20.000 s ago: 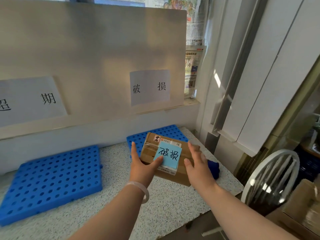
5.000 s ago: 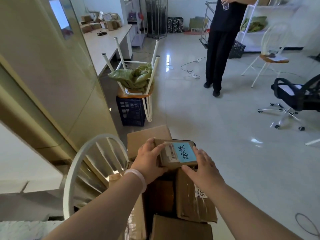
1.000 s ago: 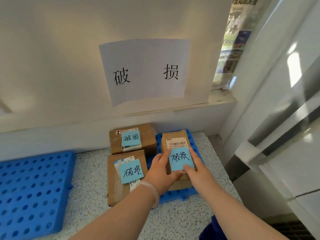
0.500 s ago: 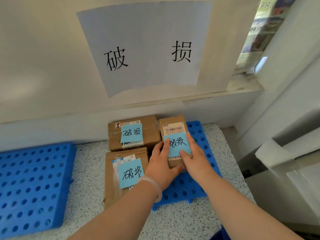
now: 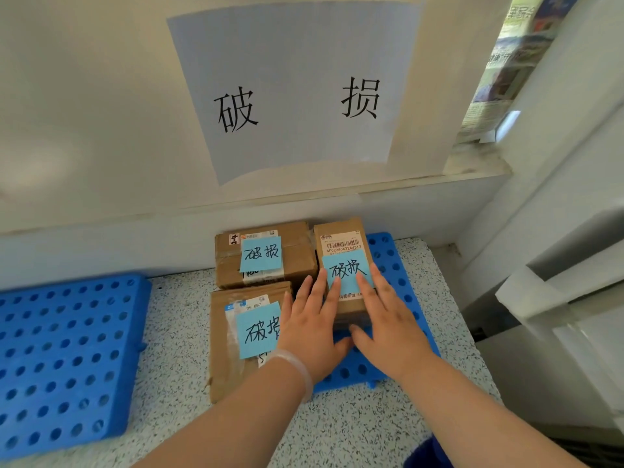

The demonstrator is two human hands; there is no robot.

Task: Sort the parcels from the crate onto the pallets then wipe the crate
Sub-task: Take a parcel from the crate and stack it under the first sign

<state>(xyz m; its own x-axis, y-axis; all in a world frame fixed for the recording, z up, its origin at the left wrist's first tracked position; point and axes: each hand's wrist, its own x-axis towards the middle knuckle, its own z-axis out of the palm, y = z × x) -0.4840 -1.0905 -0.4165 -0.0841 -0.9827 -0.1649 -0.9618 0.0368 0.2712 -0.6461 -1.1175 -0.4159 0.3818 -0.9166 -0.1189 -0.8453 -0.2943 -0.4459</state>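
**Third parcel down on the right pallet, both hands flat on it**

Surface: grey-white speckled counter (image 5: 354, 430), running into a corner. White board behind, carrying a paper sign (image 5: 293, 96) with two large black characters. Newspaper (image 5: 506, 62) fixed in the upper right, pale panels down the right side. Left pallet (image 5: 67, 349), blue and perforated, lies flat on the counter, well apart from the parcels. Right pallet (image 5: 395, 261), same kind, sits under the sign.

Small parcel (image 5: 342, 244): brown carton lying flat on the right pallet. Long axis runs away from the person toward the wall, far end near the wall. Barcode label at the far end, blue note (image 5: 347, 270) below it, writing upright to the viewer. Just beside it on the left, the rear parcel (image 5: 297, 261), long axis across. In front of that, the front parcel (image 5: 219, 332), overhanging the pallet's left edge onto the counter. Both carry blue notes.

Left hand (image 5: 314, 332): released, fingers straight, tips on the small parcel's left edge, thumb at its near end. Pale band on the wrist. Right hand (image 5: 388, 329): released, fingers straight along the right edge, thumb at the near end
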